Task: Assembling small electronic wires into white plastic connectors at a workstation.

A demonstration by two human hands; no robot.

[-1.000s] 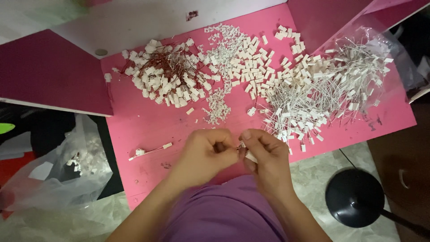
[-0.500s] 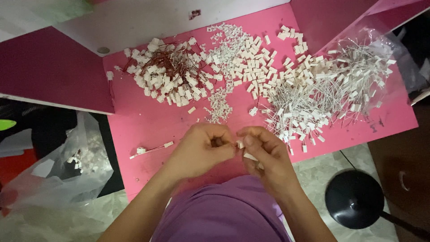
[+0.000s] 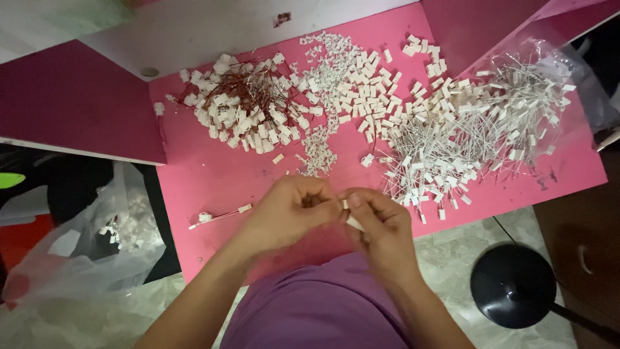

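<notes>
Left hand (image 3: 287, 213) and right hand (image 3: 381, 223) meet fingertip to fingertip over the near edge of the pink table (image 3: 206, 174), both closed in a pinch on a small white connector piece (image 3: 349, 215) held between them. Its long axis seems to run down and toward the right hand, which is nearer and covers most of it; the view is too small to be sure. Far side: red-wired pile (image 3: 239, 103), loose white housings (image 3: 361, 90), white-wired pile (image 3: 465, 136).
</notes>
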